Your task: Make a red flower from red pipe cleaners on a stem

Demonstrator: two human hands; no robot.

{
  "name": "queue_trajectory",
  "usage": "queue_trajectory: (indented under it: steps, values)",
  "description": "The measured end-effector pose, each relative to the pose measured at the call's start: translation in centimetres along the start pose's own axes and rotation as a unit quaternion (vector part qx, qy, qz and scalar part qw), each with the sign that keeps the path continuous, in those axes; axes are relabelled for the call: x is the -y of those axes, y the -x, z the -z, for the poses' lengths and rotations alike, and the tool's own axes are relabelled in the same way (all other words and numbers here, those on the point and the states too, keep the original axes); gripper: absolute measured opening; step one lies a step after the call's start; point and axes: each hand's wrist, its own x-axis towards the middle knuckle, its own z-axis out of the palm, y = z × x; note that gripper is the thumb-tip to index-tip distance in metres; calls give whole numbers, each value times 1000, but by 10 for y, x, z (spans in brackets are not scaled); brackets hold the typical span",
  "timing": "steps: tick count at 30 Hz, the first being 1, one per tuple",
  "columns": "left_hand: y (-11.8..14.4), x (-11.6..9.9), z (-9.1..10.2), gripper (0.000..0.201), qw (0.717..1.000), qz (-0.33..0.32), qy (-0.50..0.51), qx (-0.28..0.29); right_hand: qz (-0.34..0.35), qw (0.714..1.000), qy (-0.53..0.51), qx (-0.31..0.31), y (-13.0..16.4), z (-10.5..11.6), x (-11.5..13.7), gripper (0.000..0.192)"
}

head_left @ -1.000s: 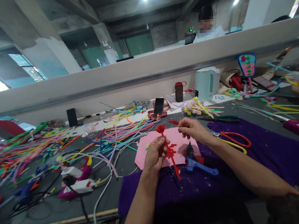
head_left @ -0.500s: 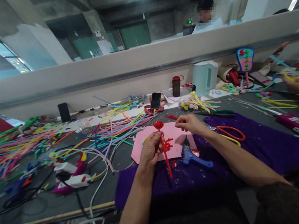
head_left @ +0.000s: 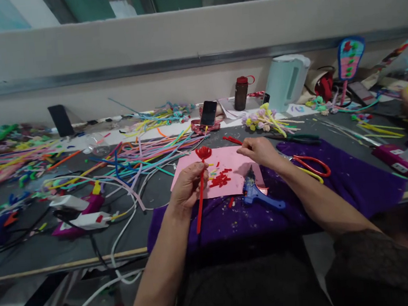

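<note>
While left hand point(head_left: 187, 188) pinches red pipe-cleaner flower stem point(head_left: 200, 191) upright over pink paper sheet point(head_left: 231, 162), right hand point(head_left: 259, 150) closes fingertips on short red piece point(head_left: 232, 140) at sheet's far edge. Best keep stem steady, bring piece squarely to it. Blue glue gun point(head_left: 259, 196) near sheet's right corner.

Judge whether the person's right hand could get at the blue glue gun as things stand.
Probably yes: the blue glue gun lies uncovered on the purple cloth just below the right hand, with nothing between them.
</note>
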Motion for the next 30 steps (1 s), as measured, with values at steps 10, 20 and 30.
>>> queue_trajectory:
  steps: [10, 20, 30]
  values:
    - [-2, 8, 3, 19, 999, -11, -48, -15, 12, 998, -53, 44, 29, 19, 6, 42]
    - [0, 12, -3, 21, 997, -3, -71, 11, 32, 960, 203, 192, 111, 29, 31, 52]
    - [-1, 21, -9, 22, 993, 70, -83, 44, -13, 984, -15, 177, 107, 27, 0, 24]
